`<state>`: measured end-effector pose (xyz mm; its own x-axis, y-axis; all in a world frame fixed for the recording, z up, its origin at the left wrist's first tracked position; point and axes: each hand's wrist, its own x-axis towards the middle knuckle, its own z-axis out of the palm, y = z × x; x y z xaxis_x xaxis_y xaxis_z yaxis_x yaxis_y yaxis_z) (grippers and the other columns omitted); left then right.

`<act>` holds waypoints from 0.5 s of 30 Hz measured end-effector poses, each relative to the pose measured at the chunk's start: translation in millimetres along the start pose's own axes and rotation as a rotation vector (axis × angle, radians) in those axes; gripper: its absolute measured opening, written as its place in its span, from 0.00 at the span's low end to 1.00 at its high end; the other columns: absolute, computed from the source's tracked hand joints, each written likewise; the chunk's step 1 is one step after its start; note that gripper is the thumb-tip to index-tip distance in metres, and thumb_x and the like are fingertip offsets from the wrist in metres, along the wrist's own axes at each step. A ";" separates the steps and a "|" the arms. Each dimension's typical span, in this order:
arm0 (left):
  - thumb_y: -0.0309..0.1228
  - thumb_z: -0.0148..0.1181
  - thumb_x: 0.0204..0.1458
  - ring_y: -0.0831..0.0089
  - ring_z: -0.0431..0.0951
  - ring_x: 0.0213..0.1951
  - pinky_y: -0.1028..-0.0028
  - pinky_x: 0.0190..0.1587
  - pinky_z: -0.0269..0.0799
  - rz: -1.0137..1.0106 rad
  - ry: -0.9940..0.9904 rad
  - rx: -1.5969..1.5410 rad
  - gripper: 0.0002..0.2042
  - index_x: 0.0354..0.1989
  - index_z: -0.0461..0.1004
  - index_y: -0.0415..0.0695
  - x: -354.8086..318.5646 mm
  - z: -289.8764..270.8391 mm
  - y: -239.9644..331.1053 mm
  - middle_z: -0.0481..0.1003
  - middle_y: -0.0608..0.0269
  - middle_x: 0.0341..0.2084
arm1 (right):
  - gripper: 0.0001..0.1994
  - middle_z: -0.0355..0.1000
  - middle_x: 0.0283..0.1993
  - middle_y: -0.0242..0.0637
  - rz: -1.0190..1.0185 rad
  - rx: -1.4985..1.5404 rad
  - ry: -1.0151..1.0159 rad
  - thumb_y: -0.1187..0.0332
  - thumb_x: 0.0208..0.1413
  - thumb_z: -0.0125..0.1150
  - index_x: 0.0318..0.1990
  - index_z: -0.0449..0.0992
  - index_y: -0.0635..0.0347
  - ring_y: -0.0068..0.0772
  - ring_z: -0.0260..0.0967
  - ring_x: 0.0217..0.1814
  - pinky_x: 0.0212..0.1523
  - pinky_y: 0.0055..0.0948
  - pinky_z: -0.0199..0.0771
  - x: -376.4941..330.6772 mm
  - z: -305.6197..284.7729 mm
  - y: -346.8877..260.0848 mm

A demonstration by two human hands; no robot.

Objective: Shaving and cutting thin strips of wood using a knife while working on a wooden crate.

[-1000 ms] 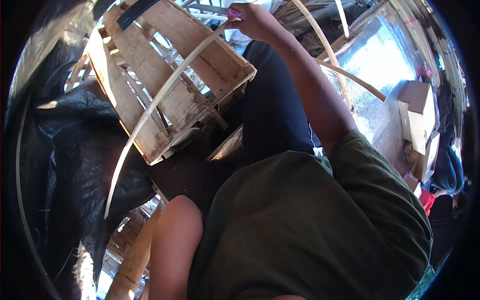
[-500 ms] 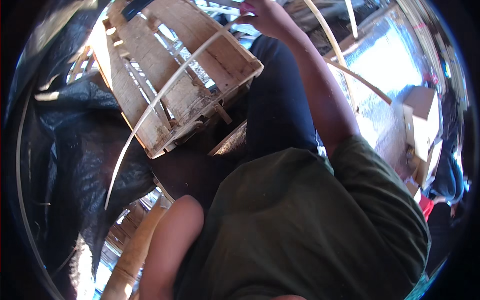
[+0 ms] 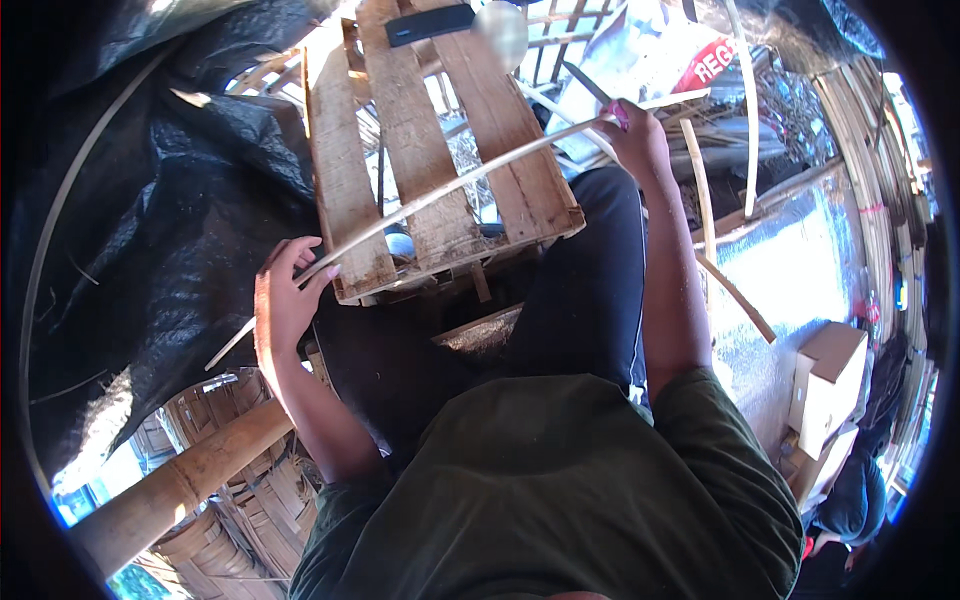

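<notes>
A long, pale bamboo strip (image 3: 450,187) lies slantwise across the wooden slatted crate (image 3: 420,130) before my knees. At its lower left part my left hand (image 3: 288,295) has the strip between thumb and curled fingers, and the thin end sticks out beyond. My right hand (image 3: 642,145), past the crate's right edge, is closed round a knife (image 3: 587,83) with a pinkish handle and dark blade. The strip also runs into that hand, its far end showing on the other side. How the fingers divide knife and strip is partly hidden.
On the crate's far end lie a dark, flat block (image 3: 430,25) and a pale round object (image 3: 502,38). Black sheeting (image 3: 190,220) hangs at left, above a bamboo pole (image 3: 190,475). Loose strips (image 3: 748,110) and a cardboard box (image 3: 830,375) stand right; a person (image 3: 850,500) is beyond.
My left hand has come up from the lower left and taken hold of the strip. My right hand now shows lower and farther right, with the knife in view. The whole view has shifted.
</notes>
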<state>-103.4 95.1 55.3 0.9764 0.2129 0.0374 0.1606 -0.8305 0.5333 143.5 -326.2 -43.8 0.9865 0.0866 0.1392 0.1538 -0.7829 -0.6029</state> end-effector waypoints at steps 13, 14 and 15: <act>0.31 0.71 0.44 0.64 0.73 0.23 0.69 0.27 0.66 0.114 0.183 0.016 0.08 0.29 0.82 0.40 13.3 31.1 16.4 0.73 0.58 0.21 | 0.06 0.77 0.39 0.52 -0.020 0.179 0.153 0.72 0.60 0.56 0.43 0.73 0.62 0.58 0.76 0.42 0.39 0.48 0.73 -49.4 -5.5 -24.9; 0.37 0.70 0.45 0.62 0.75 0.25 0.67 0.28 0.69 0.129 0.187 0.040 0.09 0.29 0.83 0.45 18.5 36.8 22.9 0.74 0.62 0.23 | 0.06 0.77 0.38 0.53 -0.088 0.185 0.104 0.72 0.60 0.56 0.42 0.75 0.63 0.57 0.77 0.41 0.38 0.47 0.73 -56.3 -5.6 -29.8; 0.37 0.70 0.45 0.62 0.75 0.25 0.67 0.28 0.69 0.098 0.187 0.058 0.09 0.29 0.83 0.45 24.3 43.5 29.6 0.74 0.62 0.23 | 0.06 0.77 0.36 0.53 -0.107 0.173 0.076 0.73 0.60 0.56 0.41 0.77 0.63 0.56 0.77 0.40 0.38 0.45 0.73 -60.6 -5.9 -34.1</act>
<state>-68.6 53.3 35.2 0.9447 0.2169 0.2459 0.0794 -0.8789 0.4703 78.2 -308.4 -27.1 0.9578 0.1120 0.2647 0.2716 -0.6540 -0.7061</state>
